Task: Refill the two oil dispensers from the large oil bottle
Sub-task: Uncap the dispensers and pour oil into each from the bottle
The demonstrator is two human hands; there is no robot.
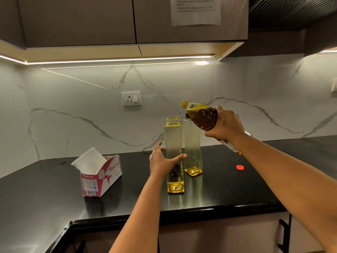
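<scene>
Two hands are at work over the black table (54,179). Her or his right hand (225,125) is wrapped round the body of the one large oil bottle (203,115), holding it tilted in the air with its open yellow neck pointing up and to the left, above the two dispensers; dark golden oil fills the part of the bottle that shows. Meanwhile the left hand (162,161) has its fingers spread and fairly straight around the near dispenser (174,157), thumb across its front, steadying it about halfway up rather than clamping it. That near dispenser is a tall square clear bottle with its mouth uncapped and only a shallow layer of yellow oil at the bottom. Just behind and to its right stands the far dispenser (192,147), the same shape, with a dark cap on top and again only a little oil at its base. One small red cap (240,167) lies alone on the table to the right of both dispensers. To the left, well apart, sits one opened red-and-white tissue box (101,176) with a white sheet sticking up. One wall socket (131,98) is set in the marble wall behind.
</scene>
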